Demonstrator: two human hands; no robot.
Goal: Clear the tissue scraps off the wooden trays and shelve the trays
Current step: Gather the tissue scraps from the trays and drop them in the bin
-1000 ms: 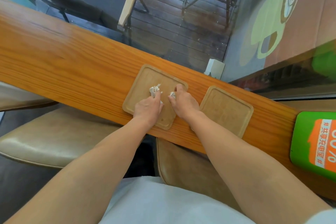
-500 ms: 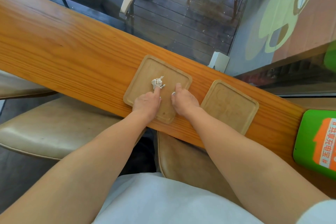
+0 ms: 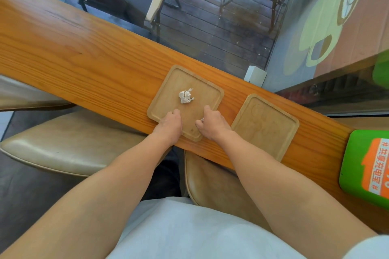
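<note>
A long wooden counter (image 3: 88,65) runs slantwise across the view, with tan seats (image 3: 69,149) below it and a window beyond. A green sign (image 3: 366,166) sits at its right end. Two square wooden trays lie side by side on the counter, close but not touching. The right tray (image 3: 265,126) looks bare. The left tray (image 3: 185,99) carries a crumpled tissue wad (image 3: 185,96) near its middle, lying loose with nothing touching it.

Both hands rest on the near part of the left tray, well short of the wad. The left hand (image 3: 169,125) is curled knuckles-up near the tray's near-left edge; nothing shows in it, though its palm is hidden. The right hand (image 3: 211,124) is curled too, and a small white scrap (image 3: 202,120) peeks out by its thumb side, so it seems to be pinching a bit of tissue.

The step in hand looks like gathering scraps from the left tray, an early stage: no tray is lifted or shelved yet, and no shelf is in view. The next move likely calls for one hand to reach forward and pinch up the loose wad, lightly, since tissue tears and sheds. After that the trays can be stacked and carried off.
</note>
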